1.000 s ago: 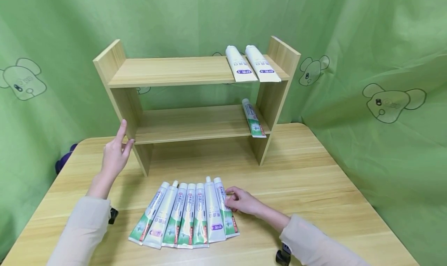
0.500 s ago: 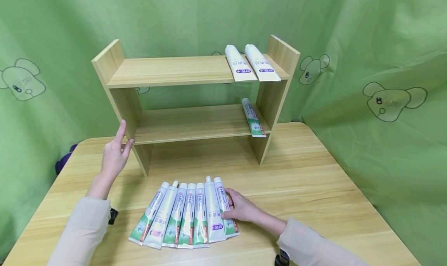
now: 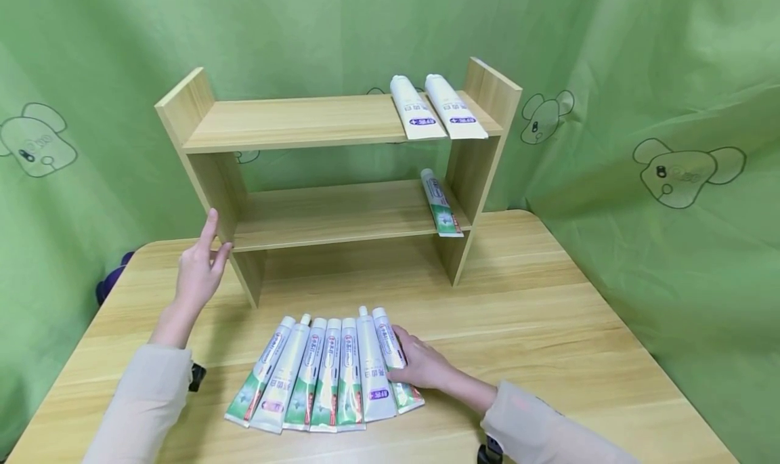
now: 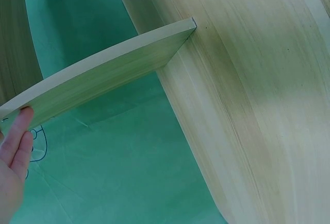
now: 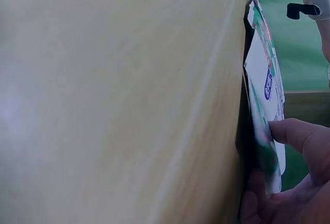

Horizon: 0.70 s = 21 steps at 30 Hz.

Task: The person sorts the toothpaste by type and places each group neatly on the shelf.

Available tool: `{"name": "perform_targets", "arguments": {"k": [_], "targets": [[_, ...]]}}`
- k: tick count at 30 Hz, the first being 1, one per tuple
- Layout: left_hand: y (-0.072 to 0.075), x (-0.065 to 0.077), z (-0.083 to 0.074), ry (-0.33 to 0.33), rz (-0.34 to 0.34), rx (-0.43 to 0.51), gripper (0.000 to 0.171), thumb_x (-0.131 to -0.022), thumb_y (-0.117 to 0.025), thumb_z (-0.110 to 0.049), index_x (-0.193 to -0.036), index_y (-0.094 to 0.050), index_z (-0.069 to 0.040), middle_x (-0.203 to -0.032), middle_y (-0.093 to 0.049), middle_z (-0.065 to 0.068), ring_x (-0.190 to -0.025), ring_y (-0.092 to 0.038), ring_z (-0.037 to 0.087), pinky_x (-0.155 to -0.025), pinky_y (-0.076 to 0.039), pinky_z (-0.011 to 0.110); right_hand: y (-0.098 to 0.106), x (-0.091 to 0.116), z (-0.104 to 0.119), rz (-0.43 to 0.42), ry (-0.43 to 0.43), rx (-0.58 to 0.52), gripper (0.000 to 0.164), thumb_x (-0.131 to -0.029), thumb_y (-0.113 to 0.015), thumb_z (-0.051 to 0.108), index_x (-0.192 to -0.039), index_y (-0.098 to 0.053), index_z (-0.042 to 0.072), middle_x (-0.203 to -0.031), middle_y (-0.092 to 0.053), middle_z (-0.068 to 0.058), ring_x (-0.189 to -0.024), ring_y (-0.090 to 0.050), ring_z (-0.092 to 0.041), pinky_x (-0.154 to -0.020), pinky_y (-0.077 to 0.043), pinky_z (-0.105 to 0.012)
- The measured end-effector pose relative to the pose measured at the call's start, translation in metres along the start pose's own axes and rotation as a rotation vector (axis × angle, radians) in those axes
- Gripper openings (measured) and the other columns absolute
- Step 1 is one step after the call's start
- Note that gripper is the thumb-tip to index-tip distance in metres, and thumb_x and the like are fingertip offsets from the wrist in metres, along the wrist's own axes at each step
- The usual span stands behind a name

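In the head view my right hand pinches the rightmost toothpaste tube of a fanned row on the table. The right wrist view shows the thumb on its upper face and fingers beneath; its lower end is slightly raised. Beside it lies a white and purple toothpaste tube, with several more to the left, some white and green. My left hand touches the left side panel of the wooden shelf, index finger straight and thumb at the front edge. Its fingers press the panel in the left wrist view.
Two white toothpaste tubes lie on the top board at the right, ends overhanging the front. One green and white tube lies on the middle board against the right panel. A green curtain hangs behind the table.
My right hand has closed around the rightmost tube, its thumb moving over the front. That tube's lower end has shifted slightly right. The left hand stays at the shelf panel.
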<state>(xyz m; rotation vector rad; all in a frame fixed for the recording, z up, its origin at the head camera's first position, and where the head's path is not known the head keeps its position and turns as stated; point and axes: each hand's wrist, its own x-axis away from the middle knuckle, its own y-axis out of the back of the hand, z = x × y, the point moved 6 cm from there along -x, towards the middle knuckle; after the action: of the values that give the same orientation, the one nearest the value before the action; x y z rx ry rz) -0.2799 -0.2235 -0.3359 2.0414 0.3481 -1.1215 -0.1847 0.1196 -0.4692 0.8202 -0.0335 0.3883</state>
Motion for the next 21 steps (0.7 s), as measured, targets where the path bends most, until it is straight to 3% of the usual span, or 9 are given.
{"name": "perform_targets", "arguments": {"k": [5,9,16,21], "targets": [[0.0,0.0,0.0,-0.005,-0.005,0.001,0.085,-0.08,-0.06,0.011,-0.146,-0.02,-0.025,-0.065,-0.054,0.03,-0.058,-0.061,0.044,-0.049,-0.052,0.051,0.0,0.001,-0.005,0.036,-0.043,-0.142,0.09,-0.071,-0.068,0.009,-0.144,-0.015,-0.001,-0.091,-0.056,-0.013,-0.052,-0.055,-0.016,-0.039,-0.05,-0.028],[-0.001,0.0,0.0,-0.007,-0.002,-0.002,0.086,-0.08,-0.06,0.011,-0.146,-0.019,-0.026,-0.065,-0.053,0.03,-0.058,-0.061,0.043,-0.048,-0.051,0.051,0.001,0.002,-0.01,0.048,-0.051,-0.249,0.087,-0.074,-0.065,0.007,-0.143,-0.014,-0.002,-0.089,-0.056,-0.014,-0.052,-0.055,-0.015,-0.041,-0.051,-0.028],[0.0,0.001,0.0,0.0,-0.004,0.006,0.085,-0.081,-0.06,0.01,-0.146,-0.019,-0.027,-0.064,-0.053,0.03,-0.059,-0.061,0.044,-0.049,-0.052,0.052,0.011,0.003,-0.015,-0.034,0.0,-0.347,0.069,-0.081,-0.06,0.008,-0.139,-0.024,-0.007,-0.119,-0.047,-0.034,-0.066,-0.055,-0.016,-0.054,-0.053,-0.028],[0.0,0.001,-0.001,0.012,0.003,0.004,0.083,-0.082,-0.06,0.009,-0.146,-0.02,-0.026,-0.06,-0.052,0.028,-0.059,-0.061,0.045,-0.051,-0.052,0.053,0.019,0.004,-0.018,-0.092,-0.023,-0.452,0.06,-0.087,-0.056,0.011,-0.137,-0.029,-0.006,-0.118,-0.048,-0.028,-0.076,-0.053,-0.018,-0.06,-0.051,-0.026]]}}
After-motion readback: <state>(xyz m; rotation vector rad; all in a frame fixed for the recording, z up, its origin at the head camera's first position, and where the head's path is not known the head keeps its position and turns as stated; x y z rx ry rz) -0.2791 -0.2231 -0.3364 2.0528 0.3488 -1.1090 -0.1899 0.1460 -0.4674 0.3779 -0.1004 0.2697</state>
